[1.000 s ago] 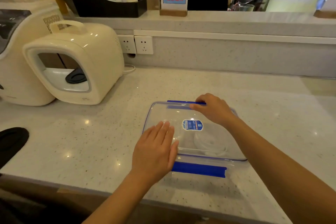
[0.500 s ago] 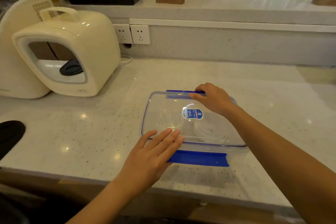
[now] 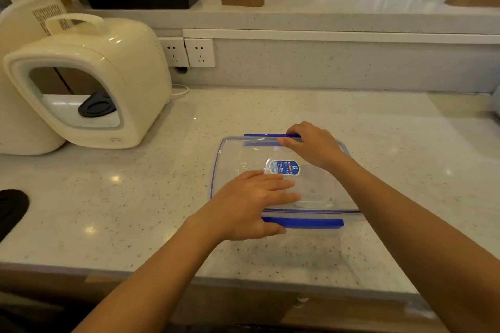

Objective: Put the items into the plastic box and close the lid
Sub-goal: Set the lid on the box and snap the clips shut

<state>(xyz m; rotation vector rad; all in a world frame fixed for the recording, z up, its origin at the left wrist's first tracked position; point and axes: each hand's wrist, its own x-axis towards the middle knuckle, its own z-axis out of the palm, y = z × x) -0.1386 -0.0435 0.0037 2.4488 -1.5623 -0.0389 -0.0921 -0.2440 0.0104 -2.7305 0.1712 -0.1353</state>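
Your left hand (image 3: 251,204) lies flat, fingers spread, on the lid (image 3: 243,154) — your right hand (image 3: 311,144) pinches the far blue latch (image 3: 263,136); near latch (image 3: 305,222) lies flat on the surface (image 3: 135,197).

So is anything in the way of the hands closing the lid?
Nothing visible. The left hand lies flat on the clear lid, and the right hand is on the far blue clip.

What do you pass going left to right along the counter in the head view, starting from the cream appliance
Cream appliance → wall sockets → left hand, flat on the clear lid → blue label → right hand at the far blue latch.
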